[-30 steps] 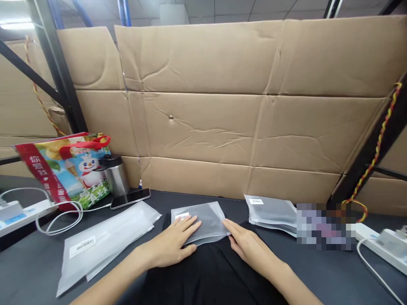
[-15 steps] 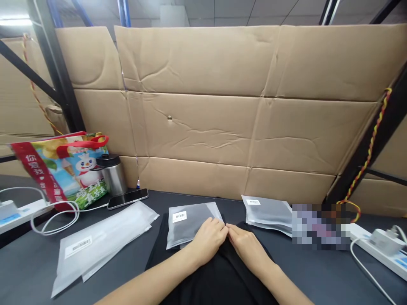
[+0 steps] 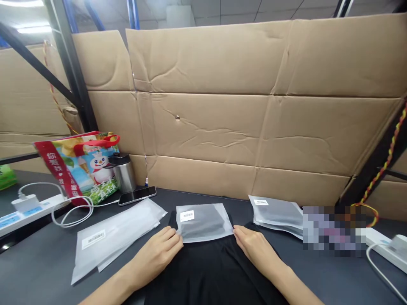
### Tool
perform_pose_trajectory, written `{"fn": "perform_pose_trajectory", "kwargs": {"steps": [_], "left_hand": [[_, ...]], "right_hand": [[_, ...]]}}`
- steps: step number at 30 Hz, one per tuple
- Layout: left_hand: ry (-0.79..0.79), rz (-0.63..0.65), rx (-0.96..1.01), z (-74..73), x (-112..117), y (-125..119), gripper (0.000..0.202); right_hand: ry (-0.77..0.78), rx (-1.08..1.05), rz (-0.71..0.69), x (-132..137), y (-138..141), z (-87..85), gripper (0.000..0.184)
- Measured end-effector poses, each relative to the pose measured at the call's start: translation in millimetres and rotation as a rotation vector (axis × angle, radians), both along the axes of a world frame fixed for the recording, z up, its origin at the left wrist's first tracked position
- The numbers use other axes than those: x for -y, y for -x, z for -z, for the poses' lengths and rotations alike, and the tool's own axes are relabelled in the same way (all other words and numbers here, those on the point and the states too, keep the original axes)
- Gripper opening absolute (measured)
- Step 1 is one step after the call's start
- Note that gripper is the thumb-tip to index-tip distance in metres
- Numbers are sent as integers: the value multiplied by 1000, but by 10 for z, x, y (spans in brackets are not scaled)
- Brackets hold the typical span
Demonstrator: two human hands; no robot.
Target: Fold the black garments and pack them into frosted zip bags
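Note:
A frosted plastic bag (image 3: 206,226) with a white barcode label lies on black cloth (image 3: 210,267) in front of me. Something dark shows through its film. My left hand (image 3: 163,245) is closed at the bag's near left corner, fingers curled and thumb tucked out of sight. At the near right corner, my right hand (image 3: 251,241) pinches the bag's edge between thumb and fingers. Between the two hands the near edge of the bag runs fairly straight. The black cloth spreads from under the bag toward me, below both wrists.
Flat frosted bags (image 3: 117,237) lie on the left, and a stack of filled ones (image 3: 276,214) on the right beside a pixelated patch. Behind on the left are a phone (image 3: 137,195), a steel flask (image 3: 125,176) and a colourful bag (image 3: 79,165). Cardboard (image 3: 203,127) walls the back.
My left hand has moved left, away from my right hand, to the bag's left corner. The bag now lies straighter between the hands. The view has turned slightly left.

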State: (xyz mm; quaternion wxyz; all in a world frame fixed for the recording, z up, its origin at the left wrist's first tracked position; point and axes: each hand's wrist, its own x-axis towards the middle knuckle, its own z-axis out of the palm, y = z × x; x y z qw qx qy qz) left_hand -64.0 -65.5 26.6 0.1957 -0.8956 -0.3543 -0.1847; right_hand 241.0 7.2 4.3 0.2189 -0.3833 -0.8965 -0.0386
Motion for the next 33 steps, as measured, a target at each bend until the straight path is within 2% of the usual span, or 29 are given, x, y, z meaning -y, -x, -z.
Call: {"fn": "perform_pose_trajectory", "kwargs": {"steps": [3, 5, 7, 10, 12, 15, 18, 21, 26, 31, 33], "left_hand": [[75, -12, 79, -23, 50, 55, 20], [146, -85, 142, -67, 10, 28, 17], [210, -161, 203, -110, -98, -38, 26], [299, -184, 213, -111, -355, -201, 40], [357, -192, 156, -57, -525, -314, 45], [399, -240, 66, 63, -681, -410, 49], [389, -256, 32, 165, -715, -403, 51], [372, -244, 40, 212, -704, -367, 51], [429, -230, 69, 190, -703, -367, 52], [524, -229, 130, 176, -710, -376, 53], [591, -216, 240, 188, -719, -354, 54]], "right_hand": [[48, 7, 27, 21, -21, -55, 32], [58, 0, 44, 33, -13, -151, 28], [47, -21, 39, 32, 61, -273, 29], [51, 1, -30, -5, 317, -396, 47], [55, 41, -87, -50, 515, -384, 52], [80, 79, -113, -122, 690, -246, 57], [121, 97, -127, -166, 677, -95, 61], [184, 90, -136, -176, 597, -32, 63], [323, 79, -146, -167, 539, -72, 70], [407, 108, -144, -166, 538, -158, 91], [412, 115, -136, -171, 546, -193, 95]]}}
